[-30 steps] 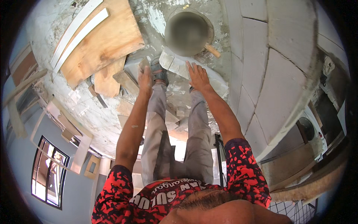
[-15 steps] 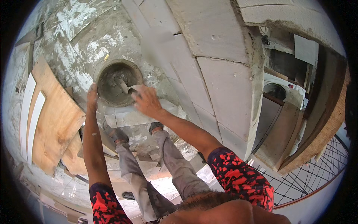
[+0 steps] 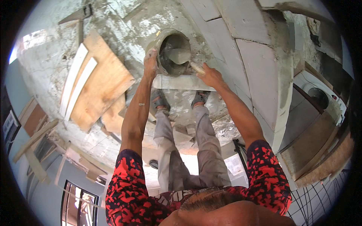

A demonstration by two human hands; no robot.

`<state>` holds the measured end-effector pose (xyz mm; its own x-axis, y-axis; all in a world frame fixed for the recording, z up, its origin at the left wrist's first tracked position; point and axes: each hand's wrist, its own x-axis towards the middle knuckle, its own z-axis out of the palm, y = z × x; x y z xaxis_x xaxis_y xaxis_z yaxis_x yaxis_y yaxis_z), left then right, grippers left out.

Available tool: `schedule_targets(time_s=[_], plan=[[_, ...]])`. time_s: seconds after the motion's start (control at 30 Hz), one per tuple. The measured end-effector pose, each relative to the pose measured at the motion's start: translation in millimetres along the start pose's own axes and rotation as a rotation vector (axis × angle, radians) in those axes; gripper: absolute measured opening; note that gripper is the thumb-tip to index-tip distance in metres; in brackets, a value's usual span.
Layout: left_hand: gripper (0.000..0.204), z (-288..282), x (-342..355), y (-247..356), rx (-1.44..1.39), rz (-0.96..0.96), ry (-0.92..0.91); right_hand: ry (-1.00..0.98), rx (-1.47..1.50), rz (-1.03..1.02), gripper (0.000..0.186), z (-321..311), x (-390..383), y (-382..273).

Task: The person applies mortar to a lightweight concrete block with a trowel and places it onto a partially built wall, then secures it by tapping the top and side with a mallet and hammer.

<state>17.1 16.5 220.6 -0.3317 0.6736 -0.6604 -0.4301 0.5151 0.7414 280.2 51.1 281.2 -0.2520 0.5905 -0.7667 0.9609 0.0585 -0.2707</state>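
Observation:
A round grey bucket [image 3: 152, 40] tips toward me on the stained floor, with wet grey mortar [image 3: 174, 69] inside. My left hand [image 3: 150, 60] is closed on its left rim. With my right hand [image 3: 211, 76] I grip the pale handle of a trowel [image 3: 178, 56]. The trowel's flat blade lies inside the bucket's mouth, over the mortar. Between the bucket and my feet lies a long white block [image 3: 184, 82].
Wooden boards [image 3: 102, 83] with white strips [image 3: 81, 86] lie to the left; a handsaw [image 3: 76, 15] is beyond them. A wall of pale blocks [image 3: 256, 71] rises close on the right. A washing machine [image 3: 318, 98] stands behind that wall.
The bucket has gone from upright to tilted toward me. My right hand has swung out to the bucket's right side, with the trowel blade now showing broad and flat. The view has shifted left.

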Motion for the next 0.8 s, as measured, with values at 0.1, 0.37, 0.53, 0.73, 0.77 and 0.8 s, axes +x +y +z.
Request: schedule_targets(time_s=[0.1,0.37,0.53,0.73,0.77,0.8], plan=[[0.024,-26.3,-27.8,36.8,-0.138,0.095,-0.023,0.192,-0.054,-0.223,0.052,-4.7,-32.7,5.3],[0.021,-9.9,-193.5,169.6,-0.099,0.12,0.033,0.23,0.014,-0.381,0.04,-92.5,-164.1,-81.7],[0.019,-8.3,-260.4,224.5,-0.235,0.211,0.006,0.124,-0.089,-0.529,0.038,-93.9,-282.7,-101.0],[0.023,5.7,-321.2,253.2,-0.117,0.27,0.014,0.358,-0.08,-0.454,0.034,-146.4,-325.6,-107.2],[0.023,11.5,-332.7,260.7,-0.072,0.273,0.008,0.42,-0.049,-0.413,0.033,-154.2,-328.8,-108.8],[0.023,17.3,-343.5,269.3,-0.028,0.275,0.002,0.408,-0.068,-0.427,0.032,-156.3,-334.0,-107.6]])
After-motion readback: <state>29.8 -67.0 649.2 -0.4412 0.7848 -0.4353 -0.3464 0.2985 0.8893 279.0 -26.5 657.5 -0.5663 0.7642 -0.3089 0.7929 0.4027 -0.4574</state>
